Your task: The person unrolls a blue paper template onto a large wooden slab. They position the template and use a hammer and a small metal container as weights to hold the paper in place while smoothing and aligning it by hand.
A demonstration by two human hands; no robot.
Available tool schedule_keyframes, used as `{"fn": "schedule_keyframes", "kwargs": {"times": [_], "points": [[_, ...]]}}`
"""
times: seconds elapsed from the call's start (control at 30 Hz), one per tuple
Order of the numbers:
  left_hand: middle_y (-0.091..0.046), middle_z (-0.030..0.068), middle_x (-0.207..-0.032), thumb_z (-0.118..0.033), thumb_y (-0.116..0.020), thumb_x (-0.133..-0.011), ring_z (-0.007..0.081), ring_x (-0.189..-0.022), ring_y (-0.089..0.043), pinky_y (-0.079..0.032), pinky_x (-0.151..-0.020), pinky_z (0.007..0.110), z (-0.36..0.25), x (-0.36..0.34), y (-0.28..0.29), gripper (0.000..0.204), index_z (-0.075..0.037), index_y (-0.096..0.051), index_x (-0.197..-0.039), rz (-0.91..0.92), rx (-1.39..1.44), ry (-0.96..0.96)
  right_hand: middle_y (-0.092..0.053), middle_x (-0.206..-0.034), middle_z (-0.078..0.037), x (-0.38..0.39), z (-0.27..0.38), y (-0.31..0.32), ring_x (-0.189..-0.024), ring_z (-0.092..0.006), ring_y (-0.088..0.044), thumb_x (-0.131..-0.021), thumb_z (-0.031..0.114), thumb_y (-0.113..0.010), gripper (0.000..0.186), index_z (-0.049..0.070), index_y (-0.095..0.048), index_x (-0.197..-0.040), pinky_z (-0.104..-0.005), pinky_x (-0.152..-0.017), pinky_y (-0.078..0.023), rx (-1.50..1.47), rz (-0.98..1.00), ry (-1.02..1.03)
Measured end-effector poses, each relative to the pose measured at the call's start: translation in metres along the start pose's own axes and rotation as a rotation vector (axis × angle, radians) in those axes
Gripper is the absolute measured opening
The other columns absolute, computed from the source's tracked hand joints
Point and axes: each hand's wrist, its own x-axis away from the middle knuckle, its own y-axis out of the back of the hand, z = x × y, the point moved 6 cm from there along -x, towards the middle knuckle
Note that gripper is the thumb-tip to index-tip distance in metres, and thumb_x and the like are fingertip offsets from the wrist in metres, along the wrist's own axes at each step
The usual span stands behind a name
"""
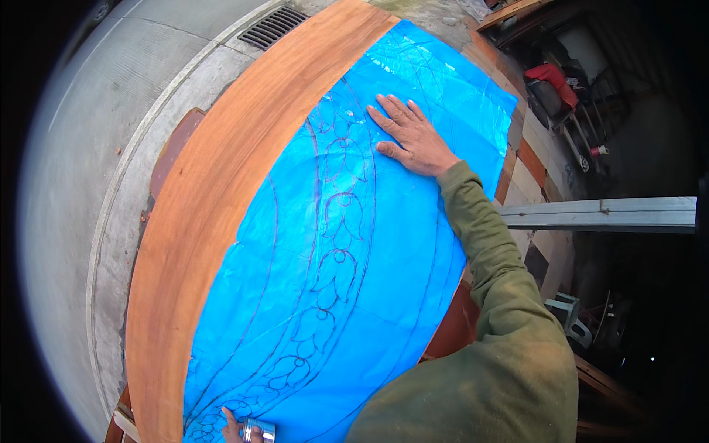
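1. Left hand (233, 428), at 7 o'clock: its fingers are closed around a small silvery cylinder (266, 431), with one finger stretched onto the sheet beside it. The lower edge of the view cuts off the rest, so how firmly it grasps I cannot tell.
2. Right hand (417, 140), at 1 o'clock: it grasps nothing. The palm lies flat with the fingers spread, pointing toward 11 o'clock.
3. Under both lies the blue sheet (402, 244), filling the centre, from its lower end at 7 o'clock to a corner at 2 o'clock. A dark-lined flower pattern (336, 277) curves along it from 7 to 12 o'clock, with longer curved lines on either side.
4. The step in hand seems to be smoothing or steadying the sheet; some wrinkles show near the right hand. The next move would call for even palm pressure, without dragging the sheet sideways.
5. Beyond the sheet's left edge, a wooden board (199, 192) sweeps from 12 to 8 o'clock, its grain bare.
6. Farther out: a drain grate (273, 28) at 11 o'clock, a pale beam (602, 214) at 3.
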Motion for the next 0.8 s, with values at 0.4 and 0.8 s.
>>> {"fn": "schedule_keyframes", "kwargs": {"times": [0.4, 0.8], "points": [[-0.047, 0.0165, -0.152, -0.014, -0.077, -0.098, 0.0302, -0.131, -0.058, -0.058, -0.102, 0.045, -0.021, 0.037, -0.038, 0.086, -0.012, -0.036, -0.174, -0.814, 0.339, -0.3, -0.029, -0.182, -0.005, -0.006, -0.021, -0.02, -0.168, -0.0285, -0.025, -0.116, 0.058, -0.041, 0.062, 0.032, -0.039, -0.173, -0.0547, -0.137, -0.014, 0.025, -0.151, 0.115], [-0.038, 0.0221, -0.169, -0.028, -0.084, -0.098, 0.0432, -0.152, -0.047, -0.05, -0.119, 0.049, -0.025, -0.014, -0.031, 0.084, -0.013, -0.044, -0.17, -1.188, 0.06, -0.429, -0.026, -0.183, -0.01, -0.026, -0.064, -0.046, -0.169, -0.0322, -0.022, -0.119, 0.046, -0.044, 0.061, 0.022, -0.038, -0.174, -0.0526, -0.136, -0.016, -0.037, -0.101, 0.185]]}}
